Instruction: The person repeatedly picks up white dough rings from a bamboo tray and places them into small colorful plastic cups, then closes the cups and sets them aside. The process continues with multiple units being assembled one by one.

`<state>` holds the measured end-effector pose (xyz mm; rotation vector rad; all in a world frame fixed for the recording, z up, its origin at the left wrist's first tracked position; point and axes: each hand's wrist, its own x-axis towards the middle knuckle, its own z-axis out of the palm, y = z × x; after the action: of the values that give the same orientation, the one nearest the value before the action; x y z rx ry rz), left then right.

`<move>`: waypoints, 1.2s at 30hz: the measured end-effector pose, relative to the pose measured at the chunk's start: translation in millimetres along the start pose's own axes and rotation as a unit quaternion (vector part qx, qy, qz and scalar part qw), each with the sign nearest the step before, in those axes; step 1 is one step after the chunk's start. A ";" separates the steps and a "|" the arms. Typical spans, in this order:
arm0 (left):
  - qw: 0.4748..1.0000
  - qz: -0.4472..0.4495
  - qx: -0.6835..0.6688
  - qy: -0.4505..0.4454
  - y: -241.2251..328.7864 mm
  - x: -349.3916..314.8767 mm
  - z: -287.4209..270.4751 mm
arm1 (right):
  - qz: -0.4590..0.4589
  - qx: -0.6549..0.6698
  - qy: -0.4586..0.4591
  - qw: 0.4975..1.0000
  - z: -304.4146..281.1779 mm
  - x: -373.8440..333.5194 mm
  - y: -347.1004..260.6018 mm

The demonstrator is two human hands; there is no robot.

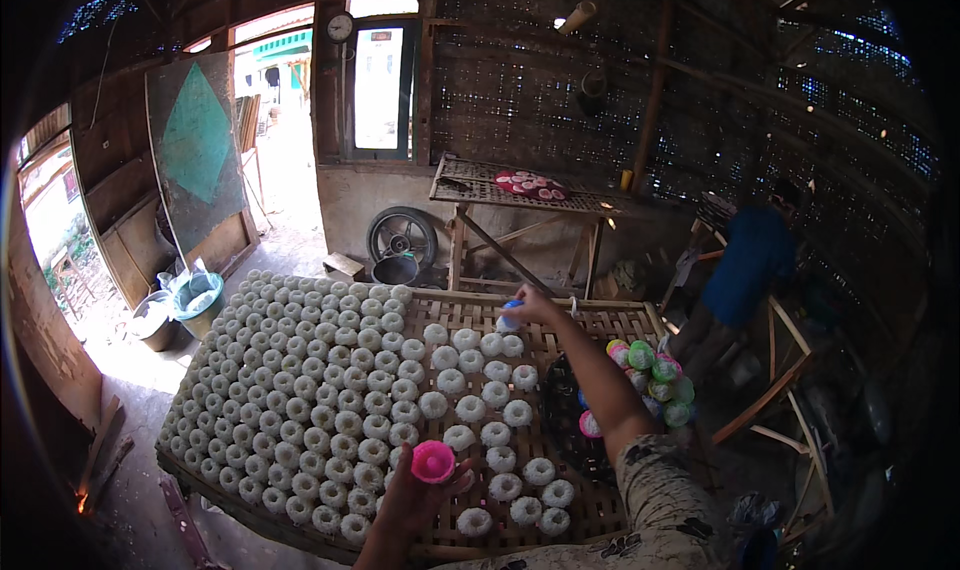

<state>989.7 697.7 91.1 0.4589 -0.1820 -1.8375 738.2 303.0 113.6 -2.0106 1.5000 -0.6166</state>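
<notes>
Left hand (408,492) has a pink cup (433,462) gripped, right hand (543,309) pinches a blue cup (512,312), white rings (470,360) nearby below it.

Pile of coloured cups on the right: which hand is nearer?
Right: the right hand is beyond and left of the pile, toward the far side of the rack; the left hand is farther left, toward the near side.

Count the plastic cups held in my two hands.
2: a pink cup in your left hand and a blue cup in your right hand. Another could be nested or hidden from view.
</notes>
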 end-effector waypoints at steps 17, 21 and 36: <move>0.911 0.250 0.300 0.131 4.0 1.5 6.9 | -0.047 0.559 0.052 0.826 60.1 -56.0 -74.0; 0.756 0.442 0.472 0.105 -2.9 28.1 8.9 | 0.100 0.725 -0.248 0.635 110.4 -180.2 -75.5; 0.543 0.342 0.742 -0.196 -66.9 23.6 92.6 | -0.067 0.950 0.119 0.280 -20.5 -491.2 19.4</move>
<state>887.8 686.7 146.8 0.8916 -2.0185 -0.5224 577.7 767.8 98.4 0.0938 -0.1743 -1.5603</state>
